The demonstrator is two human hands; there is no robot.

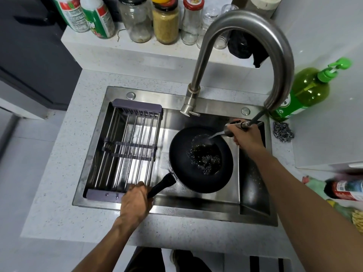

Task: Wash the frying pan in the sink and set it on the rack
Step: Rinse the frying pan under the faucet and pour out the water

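Setting: a pale speckled stone worktop (59,173) in a kitchen corner, with a rectangular stainless-steel sink (196,210) set into it; jars and bottles stand on a raised ledge at 12 o'clock.
Frying pan: a round black non-stick frying pan (182,154) sits over the right half of the basin, near the centre of the view, its straight black handle (163,186) pointing toward 7 o'clock. Water pools and splashes in its bowl.
Left hand: the left hand (135,201), at 7 o'clock from the pan, has its fingers wrapped round the end of the handle and grips it.
Right hand: the right hand (246,135), at 2 o'clock from the pan, is closed round the brushed-steel pull-out spray head (230,129) of the tall curved tap (245,26), aiming a stream into the pan.
Rack: a steel-rod drying rack with grey plastic ends (125,148) spans the left half of the sink, at 9 o'clock from the pan, just beside it.
Nearby: a green pump bottle of washing-up liquid (302,93) and a steel-wool scourer (282,132) lie at 3 o'clock on the worktop.
Handling: the pan looks rigid and fairly weighty, more so with water in it; wet coating is probably slippery, so the handle is the sound place to hold.
Stage: likely rinsing; the move to the rack is not yet done.
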